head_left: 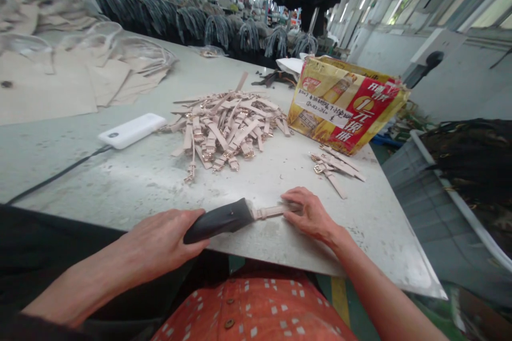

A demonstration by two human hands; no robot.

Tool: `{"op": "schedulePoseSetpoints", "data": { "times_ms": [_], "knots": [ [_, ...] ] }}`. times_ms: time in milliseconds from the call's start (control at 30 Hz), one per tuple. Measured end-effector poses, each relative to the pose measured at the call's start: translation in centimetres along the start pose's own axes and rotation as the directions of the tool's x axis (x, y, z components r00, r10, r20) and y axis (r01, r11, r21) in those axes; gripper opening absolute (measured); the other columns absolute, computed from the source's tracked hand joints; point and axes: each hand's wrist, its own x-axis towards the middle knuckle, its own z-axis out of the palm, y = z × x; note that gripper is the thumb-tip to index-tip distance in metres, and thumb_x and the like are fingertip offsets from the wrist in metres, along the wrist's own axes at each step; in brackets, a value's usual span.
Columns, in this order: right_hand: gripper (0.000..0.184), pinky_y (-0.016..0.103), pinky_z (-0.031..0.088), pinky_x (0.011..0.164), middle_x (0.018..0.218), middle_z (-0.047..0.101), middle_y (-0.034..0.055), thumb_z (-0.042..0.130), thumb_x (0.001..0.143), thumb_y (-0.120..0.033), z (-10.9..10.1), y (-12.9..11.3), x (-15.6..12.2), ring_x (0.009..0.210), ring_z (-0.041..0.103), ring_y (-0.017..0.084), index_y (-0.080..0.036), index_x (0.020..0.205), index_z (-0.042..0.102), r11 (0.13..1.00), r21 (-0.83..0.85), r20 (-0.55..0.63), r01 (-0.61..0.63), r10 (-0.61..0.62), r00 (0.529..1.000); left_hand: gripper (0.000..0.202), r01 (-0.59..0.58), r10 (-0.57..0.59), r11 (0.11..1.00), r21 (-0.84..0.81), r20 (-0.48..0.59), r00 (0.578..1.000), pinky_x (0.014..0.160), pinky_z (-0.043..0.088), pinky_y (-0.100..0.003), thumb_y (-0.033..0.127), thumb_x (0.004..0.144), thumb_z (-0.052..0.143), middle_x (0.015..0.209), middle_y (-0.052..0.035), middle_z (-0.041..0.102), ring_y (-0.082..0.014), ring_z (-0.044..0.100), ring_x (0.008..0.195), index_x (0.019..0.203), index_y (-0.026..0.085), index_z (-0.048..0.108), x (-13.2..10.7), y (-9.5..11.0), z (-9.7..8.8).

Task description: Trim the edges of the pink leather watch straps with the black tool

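My left hand is closed around a black tool lying on the near edge of the white table. Its tip meets a beige strap. My right hand presses that strap flat against the table, fingers closed over its far end. A pile of beige straps with metal buckles lies in the middle of the table. A few more straps lie to the right of my right hand.
A yellow and red cardboard box stands at the table's right edge. A white power bank with a black cable lies at left. Beige fabric pieces cover the far left. A grey bin stands at right, below the table.
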Motion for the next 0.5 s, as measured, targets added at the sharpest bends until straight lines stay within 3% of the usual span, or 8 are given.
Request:
{"op": "schedulePoseSetpoints", "data": {
  "times_ms": [167,333,500],
  "knots": [
    [0.021,0.042,0.062,0.099,0.11,0.087,0.0097,0.088,0.093,-0.009,0.9,0.5,-0.2,0.106,0.08,0.028,-0.026,0.105,0.094,0.997,0.01,0.01,0.077,-0.077,0.997,0.043,-0.004,0.004,1.0,0.004,0.016,1.0,0.094,0.057,-0.044,0.049,0.095,0.056,0.113,-0.0123,0.092,-0.038,0.086,0.11,0.117,0.025,0.084,-0.1,0.4,-0.1],
    [0.018,0.037,0.06,0.092,0.099,0.085,0.0074,0.083,0.099,-0.01,1.3,1.1,-0.1,0.098,0.078,0.025,-0.025,0.09,0.087,0.985,0.108,-0.028,0.137,-0.135,0.99,0.045,0.024,-0.025,1.0,0.019,0.069,0.997,0.092,0.058,-0.046,0.051,0.095,0.052,0.113,-0.0139,0.091,-0.0387,0.086,0.107,0.117,0.025,0.082,-0.1,0.6,-0.3],
    [0.013,0.032,0.053,0.079,0.088,0.075,0.0029,0.071,0.098,-0.02,-0.3,1.6,-0.6,0.082,0.069,0.021,-0.024,0.086,0.075,0.984,0.179,-0.11,-0.015,0.035,0.993,0.054,0.037,-0.036,0.999,-0.006,0.068,0.997,0.104,0.06,-0.05,0.055,0.09,0.055,0.125,-0.015,0.092,-0.0418,0.085,0.122,0.124,0.025,0.084,0.1,0.8,-0.4]
  ]
}}
